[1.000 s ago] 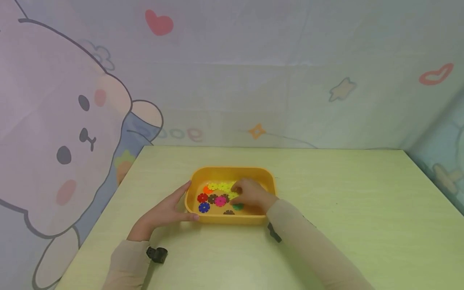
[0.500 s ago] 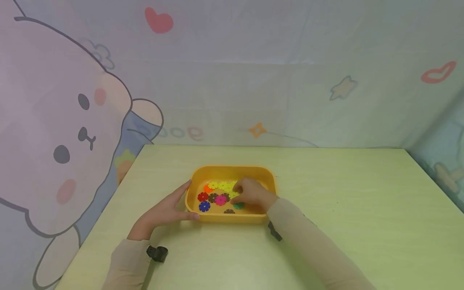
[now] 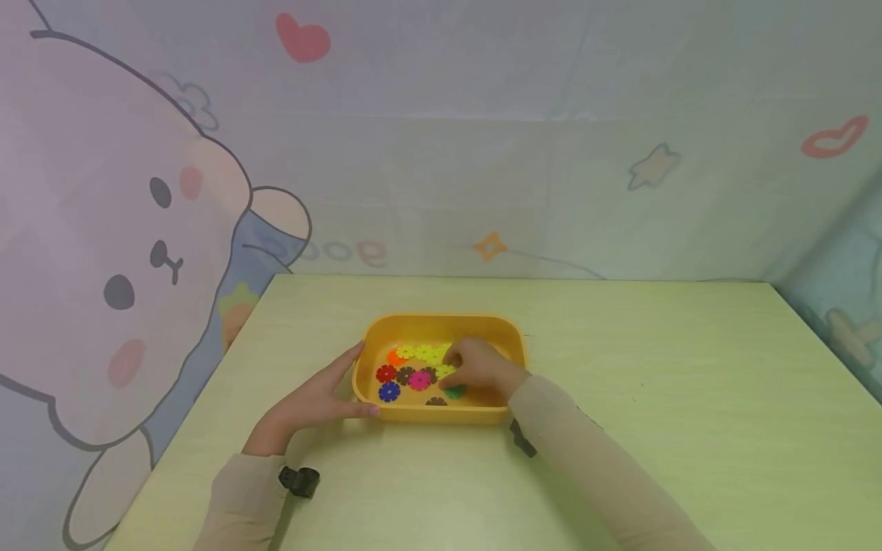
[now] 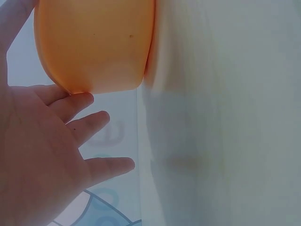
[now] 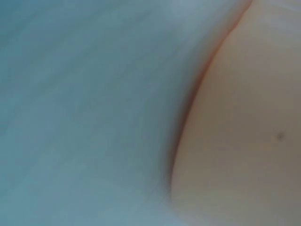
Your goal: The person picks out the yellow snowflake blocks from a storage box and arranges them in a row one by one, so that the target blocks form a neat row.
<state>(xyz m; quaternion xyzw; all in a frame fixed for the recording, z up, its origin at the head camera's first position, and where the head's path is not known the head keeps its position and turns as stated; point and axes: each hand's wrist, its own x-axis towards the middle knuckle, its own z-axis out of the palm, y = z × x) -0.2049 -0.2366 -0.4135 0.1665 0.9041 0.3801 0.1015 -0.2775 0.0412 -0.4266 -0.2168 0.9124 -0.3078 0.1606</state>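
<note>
A yellow tray (image 3: 441,415) stands on the table and holds several flower-shaped plastic discs. My left hand (image 3: 313,398) spans the tray's left end, thumb along the front wall and forefinger at the left side. In the left wrist view its fingers are spread and mostly straight, some fingertips against the tray wall (image 4: 99,47). My right hand (image 3: 482,369) is inside the tray, fingers bent down among yellow discs (image 3: 423,353). One yellow disc (image 3: 446,372) shows between its thumb and forefinger; whether it is pinched is unclear. A green disc (image 3: 455,392) lies beside the thumb.
Also in the tray are a red disc (image 3: 387,373), a blue disc (image 3: 389,392), a pink disc (image 3: 419,380), an orange disc (image 3: 396,357) and brown discs (image 3: 405,376). Behind the pale table (image 3: 654,398) hangs a printed cloth (image 3: 441,153). The right wrist view is blurred.
Both hands and the tray stay almost in place. The whole head view has shifted very slightly.
</note>
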